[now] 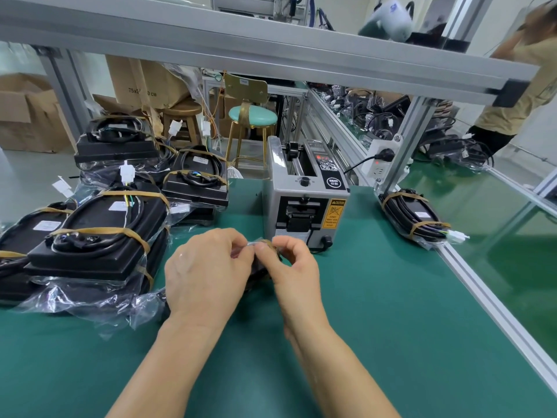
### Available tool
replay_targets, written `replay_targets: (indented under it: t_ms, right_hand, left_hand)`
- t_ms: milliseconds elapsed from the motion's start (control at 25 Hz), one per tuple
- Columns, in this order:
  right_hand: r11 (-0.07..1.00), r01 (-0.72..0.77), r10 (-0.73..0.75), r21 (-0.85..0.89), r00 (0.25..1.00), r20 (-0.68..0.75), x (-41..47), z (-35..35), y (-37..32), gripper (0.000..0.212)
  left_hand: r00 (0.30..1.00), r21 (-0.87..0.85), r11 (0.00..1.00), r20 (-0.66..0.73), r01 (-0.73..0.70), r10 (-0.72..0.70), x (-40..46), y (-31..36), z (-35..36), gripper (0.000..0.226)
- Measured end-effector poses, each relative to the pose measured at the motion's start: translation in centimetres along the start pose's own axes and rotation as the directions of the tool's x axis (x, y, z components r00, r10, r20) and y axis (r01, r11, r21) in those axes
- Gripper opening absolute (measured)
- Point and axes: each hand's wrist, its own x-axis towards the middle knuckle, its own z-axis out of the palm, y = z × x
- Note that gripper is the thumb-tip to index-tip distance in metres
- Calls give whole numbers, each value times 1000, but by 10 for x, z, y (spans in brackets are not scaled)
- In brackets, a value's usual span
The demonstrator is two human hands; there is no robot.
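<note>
Pinching a tape strip [263, 242] between the thumb and fingers of my left hand [208, 273] and right hand [291, 267], I hold it just over a dark pack [258, 272] that lies on the mat [391, 297], mostly hidden under my palms, probably so the strip goes down flat. The work sits right before the dispenser [301, 206] for a short reach, with banded packs [96, 236] stacked left.

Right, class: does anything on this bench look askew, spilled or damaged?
Only the lone bagged unit beside the right rail: it lies skewed, its white connector poking over the rail, apart from the left stacks. Nothing looks spilled.
</note>
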Motion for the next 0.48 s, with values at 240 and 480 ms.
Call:
replay_targets:
  t_ms: [240,480]
  right_hand:
    - [1000,-1,2,-19,999,48,14,-5,-1,8]
    - [949,217,-139,-228,939,314,28,-27,-3,19]
  left_hand:
    - [999,-39,999,33,-5,6,0,-5,-3,10]
    - [998,35,999,50,-42,41,2,1,-5,16]
